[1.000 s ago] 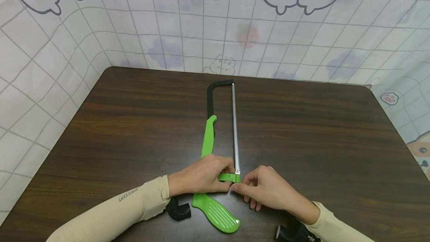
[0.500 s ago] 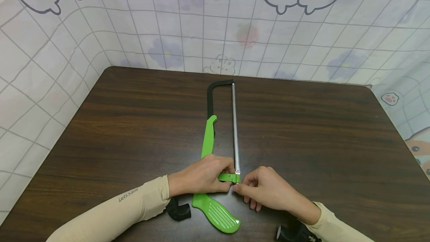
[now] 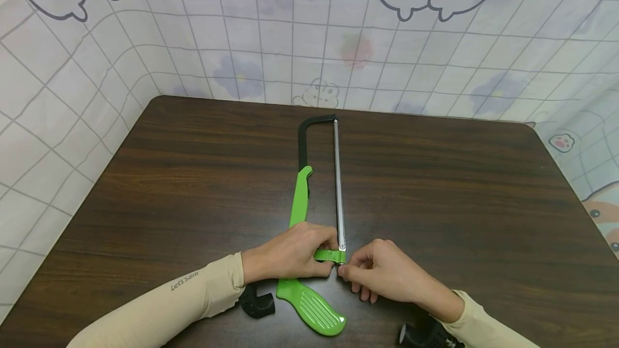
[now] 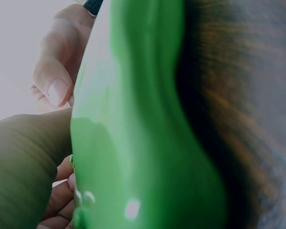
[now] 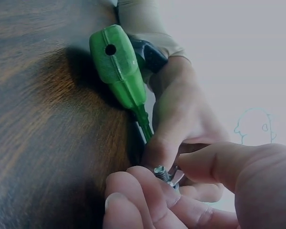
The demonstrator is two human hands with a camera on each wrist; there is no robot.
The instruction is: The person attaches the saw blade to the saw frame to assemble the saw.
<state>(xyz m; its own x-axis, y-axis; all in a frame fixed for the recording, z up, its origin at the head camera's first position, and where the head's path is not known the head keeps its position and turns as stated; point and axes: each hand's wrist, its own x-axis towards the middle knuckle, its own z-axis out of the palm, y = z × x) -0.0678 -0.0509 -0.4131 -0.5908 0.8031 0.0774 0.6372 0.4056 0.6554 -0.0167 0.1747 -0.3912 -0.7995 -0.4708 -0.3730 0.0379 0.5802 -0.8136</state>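
A hacksaw with a green handle and black front frame lies on the table, its silver blade running along the right side. My left hand reaches across the frame and grips it by the green arm at the blade's near end. Just right of it, my right hand has thumb and fingers together at a small metal wing nut. A threaded screw end sticks out beside those fingers in the right wrist view. The green handle fills most of the left wrist view.
Dark wood-grain table, with a patterned grid curtain behind and at both sides. Black wrist devices sit below each forearm, close to the table.
My right thumb tip has slid slightly to the right along the blade's near end. The left hand and the hacksaw keep their places.
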